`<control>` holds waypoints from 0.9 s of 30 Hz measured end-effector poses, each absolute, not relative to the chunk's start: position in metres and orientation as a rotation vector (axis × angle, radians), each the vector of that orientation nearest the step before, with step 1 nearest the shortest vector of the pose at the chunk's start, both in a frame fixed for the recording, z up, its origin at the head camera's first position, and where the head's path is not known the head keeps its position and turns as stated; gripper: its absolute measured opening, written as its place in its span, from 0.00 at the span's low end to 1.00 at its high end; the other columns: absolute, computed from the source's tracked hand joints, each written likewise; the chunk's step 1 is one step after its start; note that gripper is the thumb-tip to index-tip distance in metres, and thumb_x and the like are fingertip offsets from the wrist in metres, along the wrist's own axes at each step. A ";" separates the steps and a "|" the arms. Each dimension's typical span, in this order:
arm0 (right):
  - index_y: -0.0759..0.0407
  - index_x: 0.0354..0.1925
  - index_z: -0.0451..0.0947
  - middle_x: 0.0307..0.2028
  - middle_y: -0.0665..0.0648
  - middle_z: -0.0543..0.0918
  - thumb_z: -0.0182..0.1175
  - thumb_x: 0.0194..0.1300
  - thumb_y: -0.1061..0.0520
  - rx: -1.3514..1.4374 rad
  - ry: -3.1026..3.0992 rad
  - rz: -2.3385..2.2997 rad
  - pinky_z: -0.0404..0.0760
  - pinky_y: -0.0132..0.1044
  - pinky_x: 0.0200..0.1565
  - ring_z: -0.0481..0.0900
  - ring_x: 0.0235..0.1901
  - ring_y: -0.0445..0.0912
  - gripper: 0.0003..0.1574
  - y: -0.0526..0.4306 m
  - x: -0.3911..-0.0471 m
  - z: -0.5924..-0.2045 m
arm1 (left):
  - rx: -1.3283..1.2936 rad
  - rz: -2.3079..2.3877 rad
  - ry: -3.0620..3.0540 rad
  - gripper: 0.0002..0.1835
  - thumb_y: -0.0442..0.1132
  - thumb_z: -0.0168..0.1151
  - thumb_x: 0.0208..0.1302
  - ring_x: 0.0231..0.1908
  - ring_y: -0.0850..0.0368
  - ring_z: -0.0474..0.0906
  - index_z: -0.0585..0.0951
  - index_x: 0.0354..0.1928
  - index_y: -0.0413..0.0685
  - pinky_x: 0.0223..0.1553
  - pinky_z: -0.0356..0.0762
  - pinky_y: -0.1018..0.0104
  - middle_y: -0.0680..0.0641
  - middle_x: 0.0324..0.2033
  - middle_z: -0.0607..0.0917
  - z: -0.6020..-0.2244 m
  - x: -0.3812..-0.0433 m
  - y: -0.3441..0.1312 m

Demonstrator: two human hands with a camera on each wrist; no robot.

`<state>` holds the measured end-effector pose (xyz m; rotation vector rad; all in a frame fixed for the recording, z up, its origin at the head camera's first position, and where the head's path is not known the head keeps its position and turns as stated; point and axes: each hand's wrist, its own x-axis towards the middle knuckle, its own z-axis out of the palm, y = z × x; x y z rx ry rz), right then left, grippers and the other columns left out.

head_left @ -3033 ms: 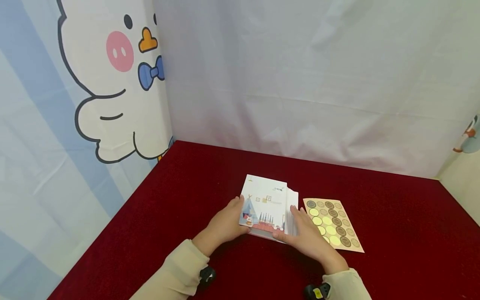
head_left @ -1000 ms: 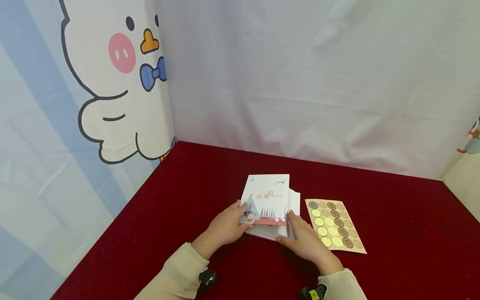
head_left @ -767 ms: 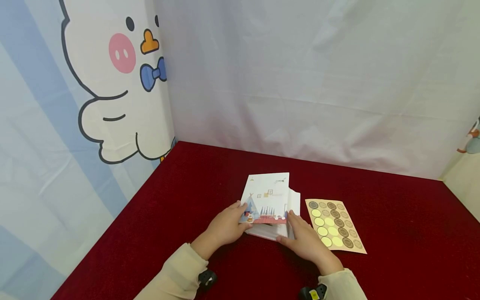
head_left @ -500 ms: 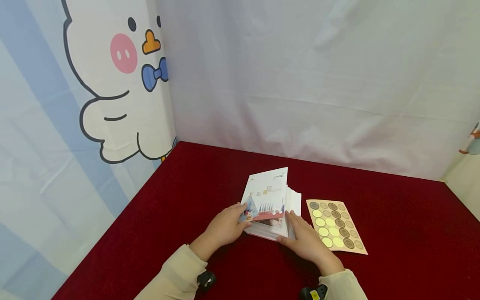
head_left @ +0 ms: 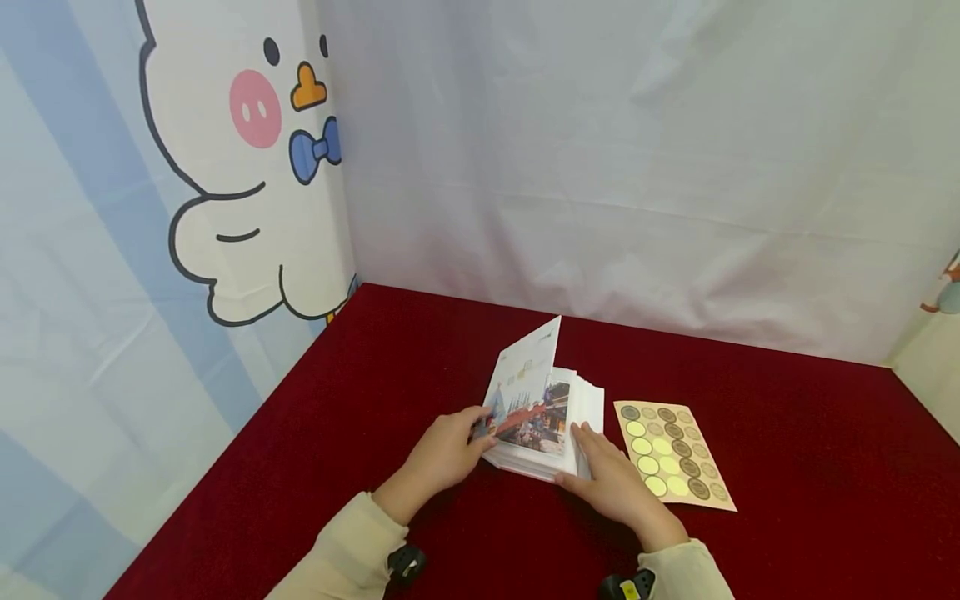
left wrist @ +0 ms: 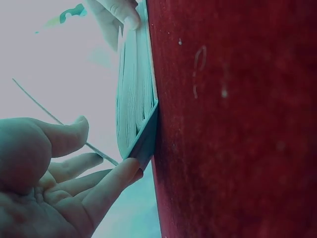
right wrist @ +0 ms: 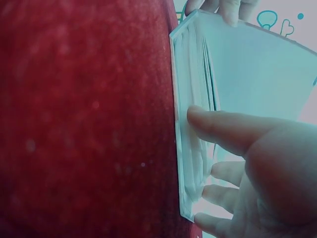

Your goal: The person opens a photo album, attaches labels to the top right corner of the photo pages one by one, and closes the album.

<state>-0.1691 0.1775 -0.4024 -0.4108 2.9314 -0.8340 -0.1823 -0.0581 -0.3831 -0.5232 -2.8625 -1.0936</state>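
Observation:
A photo album (head_left: 517, 371) with a white illustrated cover lies on the red cloth. Its front cover stands raised and leans to the left, uncovering a colour photo (head_left: 536, 423) on the first page. At the spine side, my left hand (head_left: 438, 454) holds the cover's lower left part between thumb and fingers. My right hand (head_left: 618, 479) grips the lower right corner. In the right wrist view its thumb presses the page edges (right wrist: 188, 153), with the fingers along the side. The left wrist view shows the page block (left wrist: 133, 84) end-on above the left fingertips.
Just right of the album lies a sheet of round stickers (head_left: 675, 454), gold and brown. Red cloth (head_left: 810, 467) covers the table. A cartoon-printed curtain (head_left: 217, 167) hangs at the left, and a pale curtain (head_left: 637, 167) closes off the back.
The album's cover has swung up from lying flat to steeply raised, tipping left, and a photo has come into sight. The left hand has shifted slightly; the right hand stays at the corner.

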 end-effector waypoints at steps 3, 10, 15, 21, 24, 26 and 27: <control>0.69 0.67 0.57 0.66 0.72 0.57 0.64 0.57 0.48 -0.399 2.920 -0.837 0.55 0.60 0.61 0.54 0.64 0.66 0.48 0.177 -0.169 -0.402 | -0.506 -1.170 -2.827 0.21 0.38 0.61 0.62 0.43 0.48 0.79 0.75 0.56 0.36 0.41 0.78 0.57 0.38 0.48 0.80 -0.383 -0.181 -0.060; 0.69 0.67 0.56 0.66 0.72 0.57 0.64 0.58 0.48 -0.398 2.919 -0.832 0.54 0.60 0.61 0.54 0.64 0.66 0.48 0.178 -0.170 -0.403 | -0.436 -1.312 -2.745 0.19 0.35 0.61 0.62 0.43 0.49 0.80 0.75 0.54 0.36 0.41 0.79 0.59 0.38 0.48 0.80 -0.387 -0.182 -0.061; 0.69 0.67 0.56 0.66 0.72 0.57 0.64 0.58 0.48 -0.401 2.922 -0.824 0.55 0.60 0.61 0.54 0.64 0.66 0.48 0.178 -0.170 -0.404 | -0.393 -1.426 -2.668 0.18 0.33 0.61 0.61 0.41 0.48 0.81 0.76 0.53 0.36 0.39 0.80 0.61 0.38 0.45 0.81 -0.390 -0.182 -0.062; 0.69 0.67 0.56 0.66 0.72 0.57 0.64 0.57 0.48 -0.402 2.925 -0.822 0.55 0.60 0.61 0.54 0.64 0.66 0.49 0.177 -0.170 -0.404 | -0.379 -1.472 -2.567 0.16 0.30 0.61 0.59 0.39 0.47 0.81 0.77 0.50 0.34 0.38 0.80 0.60 0.37 0.41 0.82 -0.392 -0.182 -0.066; 0.69 0.67 0.56 0.66 0.72 0.57 0.64 0.57 0.47 -0.396 2.921 -0.821 0.55 0.60 0.61 0.54 0.64 0.66 0.49 0.177 -0.170 -0.403 | -0.345 -1.534 -2.523 0.16 0.29 0.61 0.59 0.36 0.47 0.81 0.76 0.49 0.31 0.34 0.80 0.63 0.36 0.40 0.82 -0.393 -0.182 -0.068; 0.70 0.67 0.56 0.66 0.72 0.57 0.64 0.57 0.48 -0.396 2.921 -0.824 0.55 0.60 0.61 0.54 0.64 0.66 0.49 0.177 -0.169 -0.402 | -0.310 -1.615 -2.490 0.16 0.28 0.60 0.59 0.35 0.47 0.81 0.76 0.49 0.29 0.32 0.81 0.65 0.35 0.38 0.82 -0.393 -0.181 -0.070; 0.70 0.67 0.56 0.66 0.72 0.57 0.64 0.57 0.48 -0.398 2.922 -0.826 0.55 0.60 0.61 0.54 0.64 0.66 0.49 0.177 -0.169 -0.402 | -0.291 -1.667 -2.467 0.16 0.27 0.60 0.59 0.34 0.47 0.81 0.75 0.48 0.28 0.31 0.81 0.66 0.35 0.38 0.81 -0.393 -0.182 -0.070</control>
